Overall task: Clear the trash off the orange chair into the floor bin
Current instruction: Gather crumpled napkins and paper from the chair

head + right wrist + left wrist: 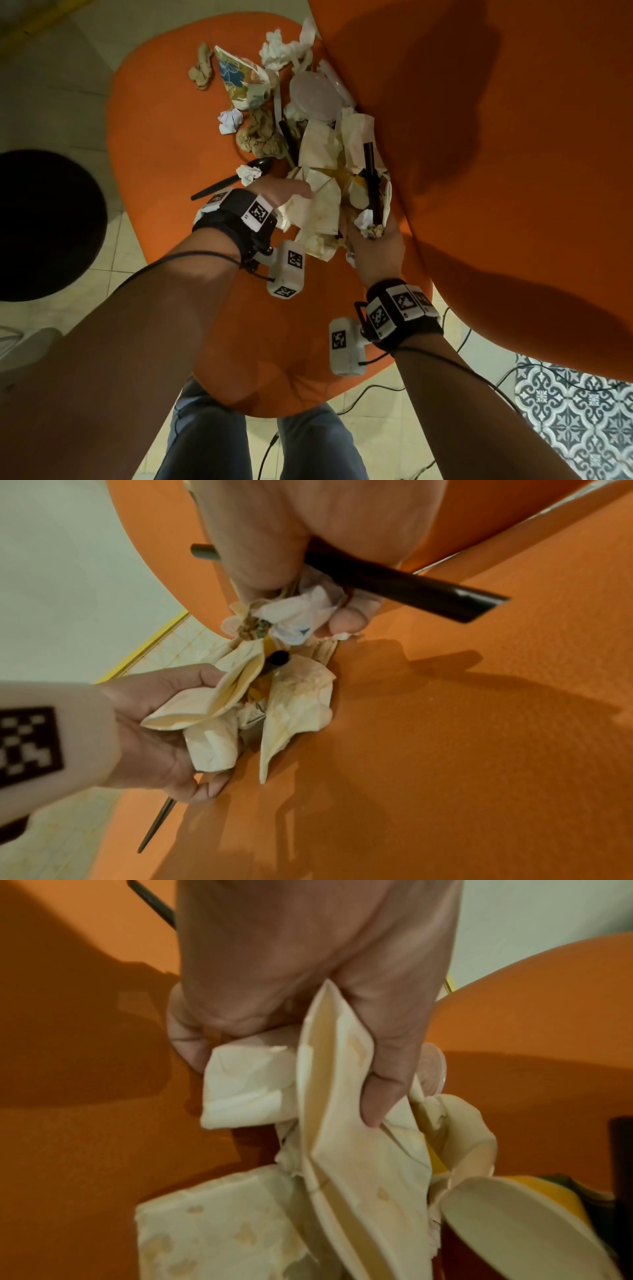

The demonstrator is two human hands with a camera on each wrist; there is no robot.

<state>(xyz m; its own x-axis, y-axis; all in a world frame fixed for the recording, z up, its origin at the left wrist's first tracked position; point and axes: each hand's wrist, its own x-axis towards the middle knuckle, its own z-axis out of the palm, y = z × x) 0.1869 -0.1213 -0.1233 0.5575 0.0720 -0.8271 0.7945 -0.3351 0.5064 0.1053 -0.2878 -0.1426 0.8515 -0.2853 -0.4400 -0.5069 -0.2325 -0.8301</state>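
I am gripping a stained, crushed paper tray [346, 1123] in my left hand [274, 195], fingers curled over its folded edge. My right hand [373, 246] is clutching a black straw [404, 585] with a crumpled tissue [298, 615]. Both hands are working close together at the near end of the trash pile [291, 113] on the orange chair [164, 137]; a floral paper cup [239, 77] and clear lid [315, 96] are lying farther along. The bin [44, 222] is sitting on the floor left of the chair, its inside too dark to see. I am seeing no readable writing.
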